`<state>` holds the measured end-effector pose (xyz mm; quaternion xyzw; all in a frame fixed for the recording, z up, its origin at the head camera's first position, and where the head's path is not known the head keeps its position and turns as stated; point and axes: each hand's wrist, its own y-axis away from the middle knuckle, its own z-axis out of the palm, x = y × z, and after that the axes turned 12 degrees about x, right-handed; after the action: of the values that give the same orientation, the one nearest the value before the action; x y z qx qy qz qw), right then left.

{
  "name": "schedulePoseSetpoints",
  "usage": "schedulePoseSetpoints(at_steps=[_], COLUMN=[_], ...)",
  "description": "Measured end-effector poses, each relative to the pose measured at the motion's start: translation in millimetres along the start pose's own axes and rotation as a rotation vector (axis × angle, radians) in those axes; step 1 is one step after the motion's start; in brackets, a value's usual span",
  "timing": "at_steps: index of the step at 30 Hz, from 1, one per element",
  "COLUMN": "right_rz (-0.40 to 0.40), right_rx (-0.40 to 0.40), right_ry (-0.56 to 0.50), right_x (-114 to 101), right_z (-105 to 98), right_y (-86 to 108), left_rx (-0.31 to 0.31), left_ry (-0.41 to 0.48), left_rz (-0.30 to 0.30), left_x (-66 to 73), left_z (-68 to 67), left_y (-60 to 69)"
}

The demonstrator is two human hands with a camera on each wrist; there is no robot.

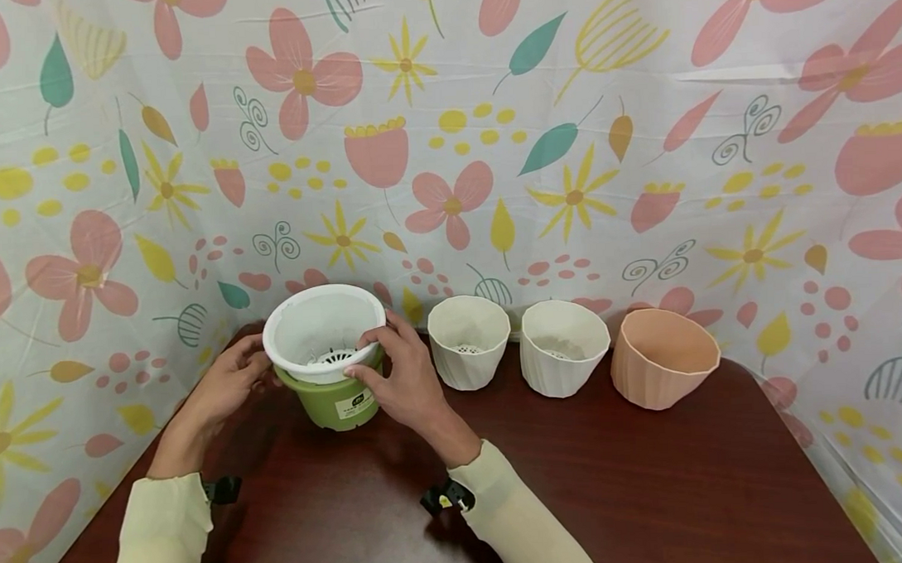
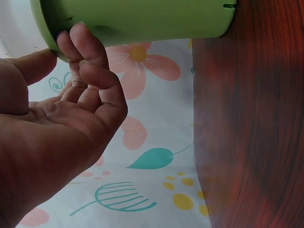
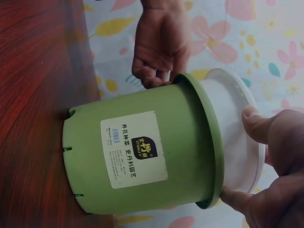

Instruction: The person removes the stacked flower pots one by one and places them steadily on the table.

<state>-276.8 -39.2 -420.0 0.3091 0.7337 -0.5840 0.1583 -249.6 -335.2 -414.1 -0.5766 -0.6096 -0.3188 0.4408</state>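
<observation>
A white pot [image 1: 303, 320] with a slotted bottom sits partly inside a green pot [image 1: 324, 402], its rim standing above the green rim. The green pot, with a label [image 3: 135, 149] on its side, stands upright on the table. My right hand [image 1: 410, 378] pinches the white rim, thumb outside; in the right wrist view the right hand [image 3: 280, 166] also has a fingertip at the green rim. On the other side my left hand [image 1: 227, 385] touches the pots near their rims, its fingers bent, as the left wrist view shows the left hand [image 2: 71, 99] against the green rim.
Two white fluted pots [image 1: 470, 364] [image 1: 562, 373] and a peach fluted pot [image 1: 652, 386] stand in a row right of the green pot, along the back of the dark red table [image 1: 615, 491]. Behind them hangs a flowered cloth [image 1: 445, 108].
</observation>
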Motion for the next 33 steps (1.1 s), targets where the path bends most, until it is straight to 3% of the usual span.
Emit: schedulePoseSetpoints(at_steps=[5,13,33], right_rz=[-0.006,0.056,0.007], right_rx=[0.027,0.047,0.087], right_ry=[-0.012,-0.214,-0.319], right_x=[0.2,-2.4,-5.3], right_z=[0.0,-2.4,-3.9], right_y=[0.6,-2.5,-5.4], left_rx=[0.003,0.015,0.009], left_ry=[-0.009,-0.022,-0.004], left_rz=[-0.001,-0.024,0.001], left_x=[-0.8,-3.9,-0.5], left_z=[0.5,2.5,1.1], left_y=[-0.2,-3.7,-2.1])
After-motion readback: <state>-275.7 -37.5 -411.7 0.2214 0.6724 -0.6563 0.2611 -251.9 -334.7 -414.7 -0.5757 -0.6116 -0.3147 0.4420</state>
